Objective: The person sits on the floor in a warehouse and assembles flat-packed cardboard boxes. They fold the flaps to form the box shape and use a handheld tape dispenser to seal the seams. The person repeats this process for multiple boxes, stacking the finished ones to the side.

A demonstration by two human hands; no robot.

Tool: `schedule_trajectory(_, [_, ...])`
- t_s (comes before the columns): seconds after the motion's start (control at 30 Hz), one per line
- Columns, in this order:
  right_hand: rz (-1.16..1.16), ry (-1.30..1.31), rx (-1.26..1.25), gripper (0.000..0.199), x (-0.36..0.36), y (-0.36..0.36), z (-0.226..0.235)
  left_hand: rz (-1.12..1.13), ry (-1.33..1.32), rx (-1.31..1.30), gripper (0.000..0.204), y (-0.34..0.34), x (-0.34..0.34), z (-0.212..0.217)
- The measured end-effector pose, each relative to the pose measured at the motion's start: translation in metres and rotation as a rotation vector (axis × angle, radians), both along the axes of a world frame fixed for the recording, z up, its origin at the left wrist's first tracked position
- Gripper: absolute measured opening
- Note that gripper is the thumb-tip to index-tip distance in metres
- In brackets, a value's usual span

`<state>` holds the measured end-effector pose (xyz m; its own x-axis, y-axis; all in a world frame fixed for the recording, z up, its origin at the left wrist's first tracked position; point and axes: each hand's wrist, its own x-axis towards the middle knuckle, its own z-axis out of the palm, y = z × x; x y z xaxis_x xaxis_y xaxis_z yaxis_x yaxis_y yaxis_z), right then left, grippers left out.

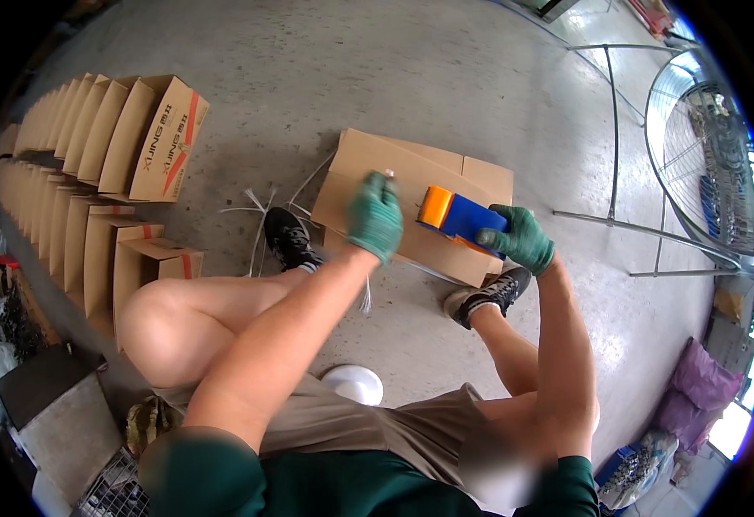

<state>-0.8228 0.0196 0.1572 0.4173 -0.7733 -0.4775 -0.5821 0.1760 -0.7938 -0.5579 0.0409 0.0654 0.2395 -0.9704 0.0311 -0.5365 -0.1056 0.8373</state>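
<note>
In my right hand point(523, 240), wearing a green knit glove, is a blue tape dispenser point(477, 221) with an orange roll point(435, 207) at its left end. My fingers wrap round the dispenser's right end, above flattened cardboard point(428, 164) lying on the floor between my feet. My left hand point(375, 215), gloved the same way, hovers over the cardboard's left part. Its fingers are curled together and slightly blurred; whether they pinch anything is hidden. White strapping point(260, 207) lies loose beside the cardboard.
Long rows of open cardboard boxes point(165, 142) stand on the left. A large metal-framed fan point(704, 155) stands at the right. Below my shorts shows a white round stool or lid point(353, 383). A purple bundle point(696, 392) lies at lower right. My shoes point(289, 241) flank the cardboard.
</note>
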Motion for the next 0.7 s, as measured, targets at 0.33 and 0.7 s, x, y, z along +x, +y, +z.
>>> schedule_trajectory(0.33, [-0.015, 0.142, -0.004, 0.041, 0.030, -0.008, 0.010, 0.321, -0.104, 0.080, 0.035, -0.048, 0.147, -0.096])
schedule_trajectory(0.7, [-0.002, 0.254, -0.031, 0.047, 0.029, -0.007, 0.006, 0.064, 0.099, 0.210, 0.051, -0.060, 0.137, -0.088])
